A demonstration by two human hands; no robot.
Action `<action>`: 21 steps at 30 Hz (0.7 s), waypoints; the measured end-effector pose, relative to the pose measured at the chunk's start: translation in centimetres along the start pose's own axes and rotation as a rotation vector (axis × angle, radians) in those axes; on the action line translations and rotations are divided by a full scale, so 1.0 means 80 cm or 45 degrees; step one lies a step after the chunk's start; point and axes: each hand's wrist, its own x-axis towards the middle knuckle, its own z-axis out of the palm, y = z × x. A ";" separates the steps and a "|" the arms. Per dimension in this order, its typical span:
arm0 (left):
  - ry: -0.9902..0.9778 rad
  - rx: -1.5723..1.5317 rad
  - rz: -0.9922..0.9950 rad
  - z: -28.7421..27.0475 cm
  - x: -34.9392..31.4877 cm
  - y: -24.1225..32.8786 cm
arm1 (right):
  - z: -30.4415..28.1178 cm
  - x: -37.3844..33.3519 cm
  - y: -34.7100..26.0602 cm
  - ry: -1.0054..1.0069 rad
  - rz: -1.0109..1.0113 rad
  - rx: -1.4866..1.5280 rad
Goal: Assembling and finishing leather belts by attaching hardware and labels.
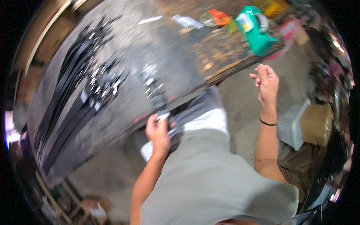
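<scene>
My left hand (158, 133) is at the table's near edge, its fingers closed around a small pale, shiny piece (163, 112). Blur hides what kind of piece it is. Just beyond it, a row of small shiny metal pieces (154, 88) lies on the dark tabletop. My right hand (267, 85) is raised out to the right, off the table, with the fingers curled in against the thumb. Whether anything small sits in that pinch I cannot make out. Bundles of black straps (69, 120) with shiny metal ends (107, 80) lie at the left.
A green tape dispenser (252, 32) stands at the table's far right corner, beside an orange object (219, 17) and pale flat strips (187, 21). On the floor at right are a white plastic bin (290, 127) and a cardboard box (317, 123). The worn table (123, 41) ends near my waist.
</scene>
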 end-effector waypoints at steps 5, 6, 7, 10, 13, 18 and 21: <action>-0.027 -0.056 0.048 -0.025 0.000 -0.010 | -0.069 0.091 -0.044 0.287 -0.251 -0.066; -0.043 -0.034 0.051 -0.024 -0.002 -0.009 | -0.082 0.111 -0.048 0.322 -0.286 -0.074; -0.053 -0.011 0.053 -0.024 -0.003 -0.007 | -0.091 0.130 -0.051 0.285 -0.252 -0.304; -0.051 -0.005 0.059 -0.026 0.001 -0.009 | -0.087 0.164 -0.060 0.173 -0.151 -0.576; -0.055 0.012 0.070 -0.026 0.004 -0.012 | -0.081 0.203 -0.046 0.026 -0.050 -0.647; -0.035 0.013 0.077 -0.022 0.006 -0.012 | -0.070 0.232 -0.057 -0.148 -0.010 -0.829; -0.026 -0.001 0.046 -0.022 0.007 -0.012 | -0.061 0.234 -0.069 -0.053 -0.130 -0.921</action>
